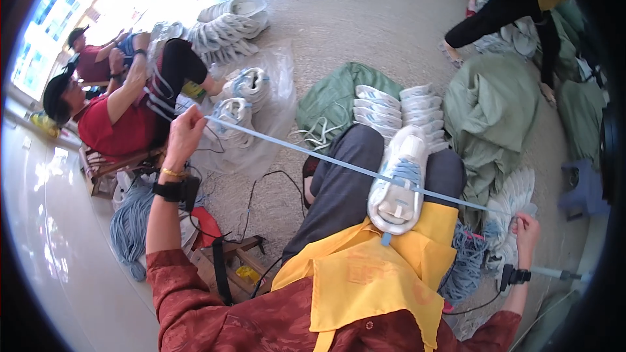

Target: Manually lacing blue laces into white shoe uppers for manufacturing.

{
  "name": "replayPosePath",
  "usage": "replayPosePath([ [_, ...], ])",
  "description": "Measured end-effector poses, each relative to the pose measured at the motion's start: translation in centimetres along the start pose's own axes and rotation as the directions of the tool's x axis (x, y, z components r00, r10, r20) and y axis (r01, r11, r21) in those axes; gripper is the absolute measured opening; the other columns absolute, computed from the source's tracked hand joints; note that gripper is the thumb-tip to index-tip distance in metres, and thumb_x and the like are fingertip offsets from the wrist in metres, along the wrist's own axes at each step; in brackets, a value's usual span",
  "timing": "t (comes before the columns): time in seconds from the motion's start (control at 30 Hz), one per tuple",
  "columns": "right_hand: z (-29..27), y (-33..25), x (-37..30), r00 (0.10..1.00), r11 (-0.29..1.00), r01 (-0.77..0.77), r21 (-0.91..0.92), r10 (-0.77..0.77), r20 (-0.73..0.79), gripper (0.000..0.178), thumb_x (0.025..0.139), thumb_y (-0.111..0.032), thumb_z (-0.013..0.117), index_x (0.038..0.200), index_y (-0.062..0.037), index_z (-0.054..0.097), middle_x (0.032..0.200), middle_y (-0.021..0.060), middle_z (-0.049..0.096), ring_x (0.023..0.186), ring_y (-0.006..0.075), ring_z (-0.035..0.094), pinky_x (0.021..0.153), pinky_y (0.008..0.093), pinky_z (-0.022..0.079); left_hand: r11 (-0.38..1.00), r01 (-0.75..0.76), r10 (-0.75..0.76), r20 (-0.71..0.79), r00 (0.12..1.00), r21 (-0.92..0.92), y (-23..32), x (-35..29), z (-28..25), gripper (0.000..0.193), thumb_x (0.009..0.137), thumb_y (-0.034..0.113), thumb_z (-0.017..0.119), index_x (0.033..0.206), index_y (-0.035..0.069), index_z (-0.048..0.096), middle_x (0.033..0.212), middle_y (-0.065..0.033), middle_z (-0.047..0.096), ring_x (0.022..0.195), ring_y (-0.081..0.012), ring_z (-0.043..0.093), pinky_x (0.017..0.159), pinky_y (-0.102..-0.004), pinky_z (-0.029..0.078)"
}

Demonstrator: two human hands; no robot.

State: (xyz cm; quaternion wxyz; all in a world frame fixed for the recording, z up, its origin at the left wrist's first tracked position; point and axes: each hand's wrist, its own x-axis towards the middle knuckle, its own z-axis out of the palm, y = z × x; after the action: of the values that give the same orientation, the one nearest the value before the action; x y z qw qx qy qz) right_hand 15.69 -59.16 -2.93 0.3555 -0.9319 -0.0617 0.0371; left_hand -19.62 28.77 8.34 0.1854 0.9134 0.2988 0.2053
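A white shoe (399,182) lies between my knees on a yellow apron (365,274), toe pointing away. A light blue lace (313,154) runs through its eyelets and is stretched taut to both sides. My left hand (184,132) is raised far out to the left, closed on one end of the lace. My right hand (525,229) is low at the right, closed on the other end. Both wrists wear black bands.
Rows of white shoes (398,109) lie stacked on green cloth (332,94) ahead of my knees. A bundle of blue laces (134,225) lies at left, another (466,264) at right. A seated person in red (120,117) works at left; another person (502,6) bends at top right.
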Motion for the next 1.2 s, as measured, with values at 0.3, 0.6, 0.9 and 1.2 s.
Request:
replayPosePath([
  [0.3,1.7,-1.8,-0.7,0.993,0.994,-0.096,-0.055,0.099,0.061,0.009,0.096,0.001,0.062,0.096,0.0024,0.071,0.073,0.0059,0.069,0.057,0.012,0.066,0.05,0.0274,0.053,0.998,-0.049,0.047,0.085,0.995,0.024,-1.0,1.4,1.4,0.011,0.085,0.002,0.07,0.09,-0.001,0.061,0.07,-0.0073,0.059,0.066,-0.0152,0.057,0.063,-0.0326,0.046],
  [0.6,4.0,-19.6,4.1,0.938,0.95,-0.072,0.303,-0.039,0.346,0.015,0.101,-0.014,0.066,0.094,-0.0022,0.071,0.076,0.004,0.071,0.06,0.0099,0.065,0.056,0.0252,0.054,0.939,-0.344,0.343,-0.03,0.939,-0.004,11.2,8.3,1.0,0.005,0.093,0.001,0.062,0.089,-0.003,0.06,0.071,-0.008,0.059,0.065,-0.0118,0.053,0.062,-0.0298,0.046],
  [0.9,10.3,-26.5,-5.2,0.899,0.791,-0.242,0.562,-0.034,0.436,0.022,0.102,-0.009,0.065,0.119,0.0054,0.069,0.098,0.0106,0.075,0.084,0.0147,0.074,0.08,0.0292,0.062,0.931,0.116,0.181,0.714,0.676,-0.346,15.0,-5.6,9.3,0.005,0.088,0.001,0.071,0.091,0.001,0.067,0.077,-0.0051,0.07,0.07,-0.0123,0.069,0.062,-0.0293,0.053],
  [1.2,17.4,-32.3,-5.9,0.831,0.862,0.483,0.153,-0.507,0.23,0.012,0.096,0.0,0.067,0.103,0.0035,0.076,0.095,0.0097,0.074,0.078,0.0132,0.073,0.07,0.0239,0.06,0.651,0.484,0.335,0.793,0.509,-0.585,22.6,-9.6,12.5,0.011,0.099,0.0,0.067,0.094,0.001,0.057,0.094,-0.0075,0.071,0.083,-0.0128,0.071,0.074,-0.0263,0.06],
])
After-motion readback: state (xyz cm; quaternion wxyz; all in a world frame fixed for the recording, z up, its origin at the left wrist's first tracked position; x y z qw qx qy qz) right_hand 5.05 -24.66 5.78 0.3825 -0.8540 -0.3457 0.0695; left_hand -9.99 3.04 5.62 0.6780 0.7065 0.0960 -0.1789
